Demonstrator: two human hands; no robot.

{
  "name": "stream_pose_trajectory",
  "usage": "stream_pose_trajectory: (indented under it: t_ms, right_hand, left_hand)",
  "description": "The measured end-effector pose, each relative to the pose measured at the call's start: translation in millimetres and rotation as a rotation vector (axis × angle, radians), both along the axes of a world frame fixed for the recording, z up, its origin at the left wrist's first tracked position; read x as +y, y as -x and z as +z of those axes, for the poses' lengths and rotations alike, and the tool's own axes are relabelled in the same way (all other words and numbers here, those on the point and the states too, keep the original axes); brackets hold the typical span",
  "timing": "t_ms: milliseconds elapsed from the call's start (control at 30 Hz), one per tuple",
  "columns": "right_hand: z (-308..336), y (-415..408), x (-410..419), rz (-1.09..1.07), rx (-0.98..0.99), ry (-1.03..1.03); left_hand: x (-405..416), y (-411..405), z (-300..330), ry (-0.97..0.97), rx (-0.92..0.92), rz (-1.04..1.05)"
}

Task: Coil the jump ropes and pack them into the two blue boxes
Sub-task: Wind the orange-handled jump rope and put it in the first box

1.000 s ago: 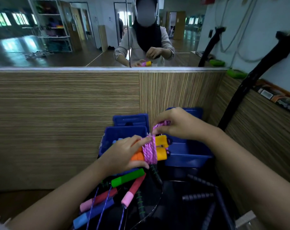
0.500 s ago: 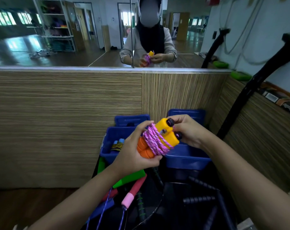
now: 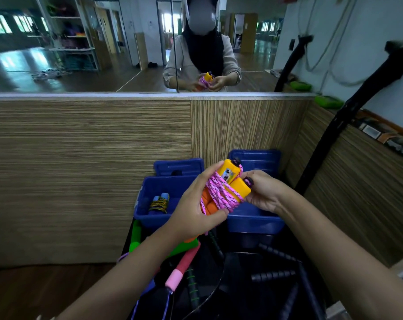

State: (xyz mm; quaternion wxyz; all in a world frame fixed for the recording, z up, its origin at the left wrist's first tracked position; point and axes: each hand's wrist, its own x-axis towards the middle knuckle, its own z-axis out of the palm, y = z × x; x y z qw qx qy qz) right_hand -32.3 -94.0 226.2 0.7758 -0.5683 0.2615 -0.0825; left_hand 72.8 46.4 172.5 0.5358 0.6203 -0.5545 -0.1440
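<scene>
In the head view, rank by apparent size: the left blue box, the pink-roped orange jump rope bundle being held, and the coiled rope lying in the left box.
1. left blue box
2. orange jump rope bundle, though nearness to the camera inflates it
3. coiled rope in the box

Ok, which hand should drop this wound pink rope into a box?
Probably left. The left hand grips the pink rope bundle round its middle; the right hand only pinches one yellow handle end. The left blue box lies just below.
</scene>
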Motion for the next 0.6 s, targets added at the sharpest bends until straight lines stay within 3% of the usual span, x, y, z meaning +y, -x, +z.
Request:
stream_pose_trajectory:
  t_ms: [267,433,600]
  right_hand:
    - [-3.2,6.1,0.7,-0.05,0.009,0.089]
    - [-3.3,10.3,1.5,-0.174,-0.178,-0.037]
    - [-3.8,14.4,5.4,-0.236,-0.306,-0.068]
  left_hand:
    - [-1.4,9.0,0.1,-0.033,0.054,-0.017]
    - [-4.3,16.5,3.9,0.024,0.127,0.044]
    - [-2.4,15.7,4.3,0.025,0.084,0.039]
